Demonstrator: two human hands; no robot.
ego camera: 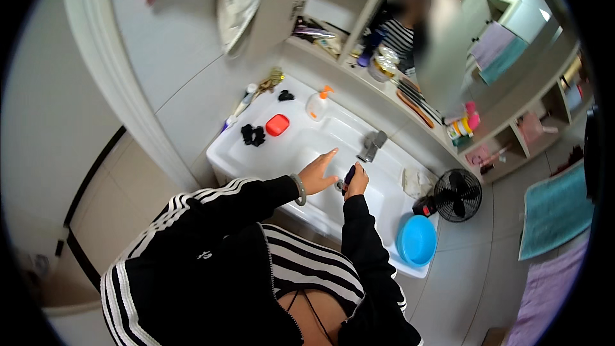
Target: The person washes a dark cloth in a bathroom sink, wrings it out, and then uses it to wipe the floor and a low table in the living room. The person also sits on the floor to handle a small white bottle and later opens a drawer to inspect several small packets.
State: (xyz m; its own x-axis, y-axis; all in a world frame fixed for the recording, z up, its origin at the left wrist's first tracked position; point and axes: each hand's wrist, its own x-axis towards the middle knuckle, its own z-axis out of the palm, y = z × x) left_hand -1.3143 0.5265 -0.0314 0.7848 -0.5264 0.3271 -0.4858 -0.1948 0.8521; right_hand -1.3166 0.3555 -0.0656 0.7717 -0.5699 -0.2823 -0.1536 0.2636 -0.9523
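Over the basin of the white sink point(288, 154), my right hand point(357, 182) is closed around a small dark purple object point(350, 176); its exact kind is unclear. My left hand point(318, 173) is held to the left of it with fingers spread, holding nothing, a bangle at the wrist. The chrome faucet point(372, 146) is just beyond my right hand. Part of the drain point(339, 185) shows between my hands.
On the sink's left are a red soap box point(277, 125), black scrunchies point(253, 135) and a pump bottle point(317, 104). A blue basin point(417, 240) and black fan point(457, 195) are at the right. A shelf point(355, 68) with jars and combs runs below the mirror.
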